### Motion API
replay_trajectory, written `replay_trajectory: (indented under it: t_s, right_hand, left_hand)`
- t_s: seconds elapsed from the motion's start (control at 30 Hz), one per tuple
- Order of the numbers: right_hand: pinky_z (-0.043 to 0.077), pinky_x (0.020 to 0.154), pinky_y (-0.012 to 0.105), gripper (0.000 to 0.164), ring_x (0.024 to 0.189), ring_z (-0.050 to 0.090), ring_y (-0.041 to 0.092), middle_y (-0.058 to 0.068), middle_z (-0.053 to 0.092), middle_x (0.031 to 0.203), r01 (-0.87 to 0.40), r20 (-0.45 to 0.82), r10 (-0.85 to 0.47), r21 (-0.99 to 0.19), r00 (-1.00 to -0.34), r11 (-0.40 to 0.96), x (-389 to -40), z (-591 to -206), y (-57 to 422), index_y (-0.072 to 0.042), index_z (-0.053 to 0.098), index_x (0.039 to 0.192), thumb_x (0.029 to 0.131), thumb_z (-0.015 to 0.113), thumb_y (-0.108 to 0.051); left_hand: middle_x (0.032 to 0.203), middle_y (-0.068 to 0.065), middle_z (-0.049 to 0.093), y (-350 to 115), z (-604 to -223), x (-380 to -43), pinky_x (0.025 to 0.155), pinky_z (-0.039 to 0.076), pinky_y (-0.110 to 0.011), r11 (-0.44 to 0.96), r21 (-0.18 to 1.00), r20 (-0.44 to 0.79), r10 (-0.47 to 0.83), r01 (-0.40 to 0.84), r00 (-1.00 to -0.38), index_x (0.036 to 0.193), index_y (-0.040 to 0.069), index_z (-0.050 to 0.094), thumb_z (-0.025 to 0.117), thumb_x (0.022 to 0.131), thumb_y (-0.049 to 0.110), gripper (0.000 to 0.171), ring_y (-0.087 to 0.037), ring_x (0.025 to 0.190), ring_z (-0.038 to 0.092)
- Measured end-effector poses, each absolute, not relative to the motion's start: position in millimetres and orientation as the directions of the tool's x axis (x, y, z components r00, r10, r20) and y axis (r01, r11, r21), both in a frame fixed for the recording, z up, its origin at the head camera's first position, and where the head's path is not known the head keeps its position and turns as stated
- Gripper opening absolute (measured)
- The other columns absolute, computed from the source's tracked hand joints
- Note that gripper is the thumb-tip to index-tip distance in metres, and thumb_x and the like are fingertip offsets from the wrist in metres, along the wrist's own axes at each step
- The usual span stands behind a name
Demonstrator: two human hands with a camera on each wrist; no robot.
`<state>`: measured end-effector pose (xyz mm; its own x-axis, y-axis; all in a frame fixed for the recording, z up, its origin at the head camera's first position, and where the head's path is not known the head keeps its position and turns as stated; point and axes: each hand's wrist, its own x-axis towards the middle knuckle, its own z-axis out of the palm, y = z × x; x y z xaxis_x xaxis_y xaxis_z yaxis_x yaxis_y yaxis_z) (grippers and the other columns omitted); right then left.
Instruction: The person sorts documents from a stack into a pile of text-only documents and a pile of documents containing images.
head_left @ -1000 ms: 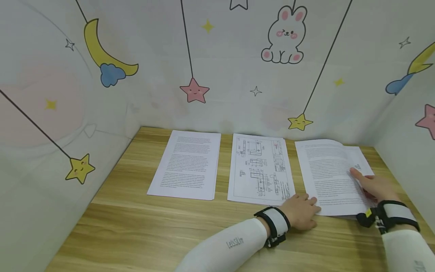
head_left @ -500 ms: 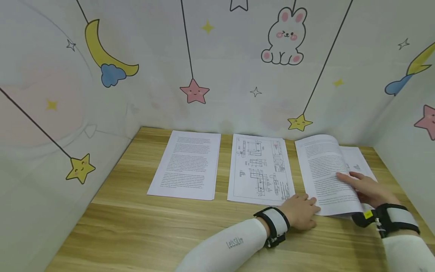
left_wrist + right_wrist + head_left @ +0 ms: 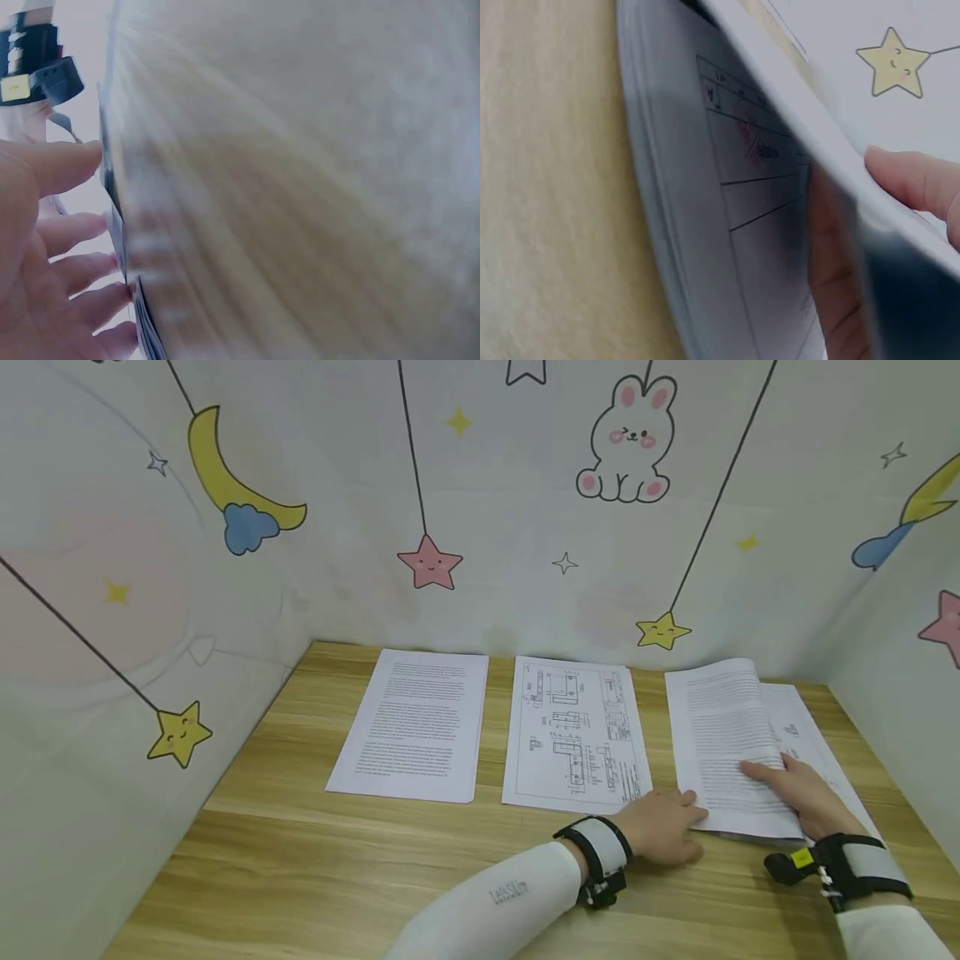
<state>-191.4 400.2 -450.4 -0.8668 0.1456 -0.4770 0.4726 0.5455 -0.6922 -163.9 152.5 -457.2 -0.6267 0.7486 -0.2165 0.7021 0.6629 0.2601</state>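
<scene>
At the right of the table lies a stack of paper; its upper text sheets [image 3: 723, 735] curl up over a sheet with line drawings [image 3: 795, 731]. My right hand [image 3: 806, 793] grips the raised sheets near their right edge. In the right wrist view, the thumb [image 3: 911, 180] lies above the lifted paper and the fingers [image 3: 832, 277] are below it, over a printed page with ruled lines [image 3: 742, 142]. My left hand [image 3: 660, 827] rests at the stack's lower left corner, its fingers fairly straight. In the left wrist view its fingertips touch the paper edges [image 3: 146, 322].
A technical drawing stack [image 3: 573, 735] lies mid-table, just left of that stack. Farther left is a stack of text pages [image 3: 416, 727]. The wooden table [image 3: 300, 860] meets a cartoon-printed wall cloth [image 3: 510, 485] at the back and sides.
My right hand has moved left and slightly down, bending the text sheets farther over. Their far left corner has shifted right, and more of the drawing sheet shows. The left hand stays nearly still.
</scene>
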Motion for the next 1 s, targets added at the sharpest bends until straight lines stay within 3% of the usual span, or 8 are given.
replay_trajectory:
  t_s: [0.07,0.27,0.37,0.47,0.6,0.7,0.8,1.0]
  right_hand:
    - [0.056,0.070,0.030,0.101,0.085,0.060,0.010,0.014,0.057,0.118,0.457,-0.458,0.142,-0.708,-0.877,0.538,-188.4,-447.0,398.3,0.004,0.001,0.157,0.096,0.050,-0.060]
    - [0.059,0.072,0.030,0.097,0.082,0.067,0.005,-0.017,0.061,0.091,0.413,-0.422,0.095,-0.775,-0.902,0.479,-179.4,-437.2,387.0,0.001,0.007,0.157,0.095,0.052,-0.060]
    - [0.059,0.071,0.030,0.097,0.082,0.066,0.004,-0.020,0.060,0.090,0.390,-0.400,0.085,-0.787,-0.913,0.478,-177.2,-433.4,376.3,-0.002,0.008,0.158,0.095,0.052,-0.061]
    - [0.060,0.072,0.030,0.095,0.082,0.068,0.005,-0.020,0.060,0.091,0.364,-0.373,0.077,-0.806,-0.924,0.467,-176.2,-430.7,361.4,-0.006,0.010,0.159,0.095,0.053,-0.060]
    - [0.062,0.073,0.033,0.090,0.083,0.072,0.005,-0.023,0.062,0.091,0.333,-0.342,0.057,-0.845,-0.938,0.419,-178.6,-426.7,335.1,-0.012,0.013,0.160,0.095,0.056,-0.057]
    - [0.062,0.074,0.035,0.088,0.083,0.073,0.005,-0.022,0.063,0.091,0.320,-0.328,0.046,-0.867,-0.944,0.381,-182.4,-423.3,313.1,-0.014,0.015,0.159,0.095,0.058,-0.055]
    - [0.062,0.074,0.035,0.087,0.084,0.073,0.006,-0.019,0.065,0.093,0.312,-0.320,0.035,-0.883,-0.947,0.351,-186.4,-420.7,290.9,-0.014,0.017,0.159,0.094,0.059,-0.055]
    - [0.061,0.076,0.033,0.079,0.086,0.072,0.006,-0.006,0.065,0.109,0.296,-0.308,0.013,-0.898,-0.951,0.325,-195.5,-419.6,248.6,-0.016,0.018,0.158,0.098,0.055,-0.051]
  left_hand:
    - [0.160,0.011,0.035,147.8,-454.3,-165.6,0.116,0.032,-0.017,0.665,0.348,-0.179,0.739,0.661,-0.650,0.152,0.031,0.040,0.050,0.099,0.049,0.057,-0.003,0.146,0.035]
    - [0.155,0.004,0.045,131.4,-444.9,-175.0,0.107,0.042,-0.015,0.614,0.612,-0.046,0.658,0.500,-0.752,0.153,0.017,0.039,0.050,0.100,0.046,0.061,-0.004,0.137,0.047]
    - [0.151,-0.001,0.050,122.1,-441.8,-181.1,0.100,0.048,-0.020,0.535,0.765,-0.029,0.585,0.358,-0.811,0.154,0.012,0.034,0.049,0.101,0.045,0.065,-0.009,0.133,0.053]
    - [0.148,-0.006,0.054,111.4,-438.8,-186.7,0.095,0.051,-0.027,0.460,0.874,-0.093,0.479,0.159,-0.873,0.156,0.013,0.030,0.050,0.099,0.049,0.070,-0.017,0.129,0.058]
    - [0.134,-0.012,0.062,96.5,-436.8,-195.9,0.089,0.057,-0.036,0.295,0.951,-0.204,0.355,-0.097,-0.912,0.155,0.011,0.031,0.053,0.098,0.049,0.072,-0.022,0.110,0.068]
    - [0.118,-0.014,0.066,85.3,-438.1,-204.4,0.081,0.060,-0.038,0.149,0.967,-0.244,0.304,-0.207,-0.921,0.153,0.007,0.035,0.055,0.099,0.046,0.070,-0.022,0.090,0.072]
    - [0.108,-0.011,0.067,73.1,-439.9,-212.1,0.076,0.061,-0.040,0.096,0.962,-0.271,0.257,-0.254,-0.928,0.148,0.006,0.042,0.054,0.099,0.046,0.065,-0.019,0.081,0.070]
    - [0.105,-0.007,0.067,48.1,-446.4,-222.0,0.072,0.055,-0.031,0.100,0.965,-0.257,0.207,-0.241,-0.944,0.135,0.005,0.054,0.055,0.099,0.047,0.056,-0.016,0.086,0.065]
